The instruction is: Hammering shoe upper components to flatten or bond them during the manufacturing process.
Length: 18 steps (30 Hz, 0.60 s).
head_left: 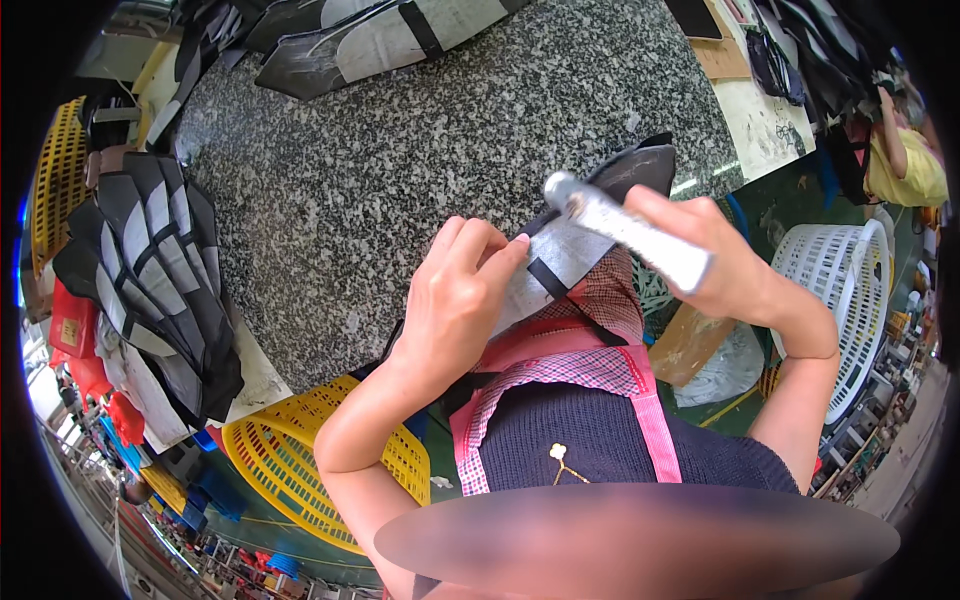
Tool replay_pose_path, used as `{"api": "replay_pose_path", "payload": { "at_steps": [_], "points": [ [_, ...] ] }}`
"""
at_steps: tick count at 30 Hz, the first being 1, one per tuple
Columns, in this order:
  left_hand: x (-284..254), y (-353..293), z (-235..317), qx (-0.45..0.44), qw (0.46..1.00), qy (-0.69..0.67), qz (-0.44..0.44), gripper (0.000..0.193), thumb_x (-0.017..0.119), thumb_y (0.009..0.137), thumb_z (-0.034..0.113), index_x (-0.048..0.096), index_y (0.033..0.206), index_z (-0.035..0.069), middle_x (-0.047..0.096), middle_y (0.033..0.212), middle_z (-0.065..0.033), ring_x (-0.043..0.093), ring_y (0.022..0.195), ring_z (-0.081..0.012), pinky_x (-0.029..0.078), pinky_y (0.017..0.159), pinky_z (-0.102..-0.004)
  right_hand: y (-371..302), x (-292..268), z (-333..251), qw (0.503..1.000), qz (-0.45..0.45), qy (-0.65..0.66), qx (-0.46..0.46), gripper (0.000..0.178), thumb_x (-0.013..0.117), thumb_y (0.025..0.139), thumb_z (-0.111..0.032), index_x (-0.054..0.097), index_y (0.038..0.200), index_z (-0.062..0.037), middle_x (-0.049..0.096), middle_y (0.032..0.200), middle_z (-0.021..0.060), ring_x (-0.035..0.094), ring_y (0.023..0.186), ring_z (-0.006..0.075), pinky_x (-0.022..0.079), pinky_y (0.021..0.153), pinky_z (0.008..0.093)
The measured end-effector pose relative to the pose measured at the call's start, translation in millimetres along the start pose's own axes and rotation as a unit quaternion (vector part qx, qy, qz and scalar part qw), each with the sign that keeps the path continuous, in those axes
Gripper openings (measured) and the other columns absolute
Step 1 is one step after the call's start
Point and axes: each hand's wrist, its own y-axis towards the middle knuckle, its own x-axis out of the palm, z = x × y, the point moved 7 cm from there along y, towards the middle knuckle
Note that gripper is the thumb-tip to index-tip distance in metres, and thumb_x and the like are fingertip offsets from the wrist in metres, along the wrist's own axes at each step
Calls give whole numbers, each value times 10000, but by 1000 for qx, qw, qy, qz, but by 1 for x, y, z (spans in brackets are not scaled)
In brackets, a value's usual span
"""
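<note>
My left hand is closed at the near edge of the stone slab. Its thumb and fingertips pinch the upper rim of a long black and grey panel, which has a narrow black band across it. The panel's dark end reaches onto the slab, and its grey part hangs over the edge towards my apron. In my closed right hand is a hammer with a worn silver metal head, held over the panel. Its rounded end is close to the panel's rim, and my fingers hide the handle.
A speckled stone slab fills the work area. Stacked similar panels lie on the left; more panels lie at the far edge. A yellow basket and a white basket stand below. Another person is at far right.
</note>
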Motion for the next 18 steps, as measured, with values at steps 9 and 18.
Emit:
{"api": "replay_pose_path", "payload": {
  "at_steps": [9, 18],
  "points": [
    [1, -8, 0, 17, 998, 29, 57, 222, 718, 732, -40, 677, 944, 12, 590, 844, -87, 587, 779, -267, 501, 641, -371, 12, 7, -14, 1000, -20, 13, 8, 169, 551, 945, -66, 550, 1098, 7, 586, 689, 214, 647, 727, 449, 502, 573, 424],
    [-17, -14, -19, -75, 997, -11, 6, 251, 762, 709, 105, 677, 930, 24, 606, 824, -48, 576, 820, -245, 495, 725, -372, 11, 33, -8, 999, -43, -1, -3, 142, 560, 942, -106, 511, 1013, 6, 610, 669, 237, 646, 710, 453, 516, 594, 490]
  ]
}}
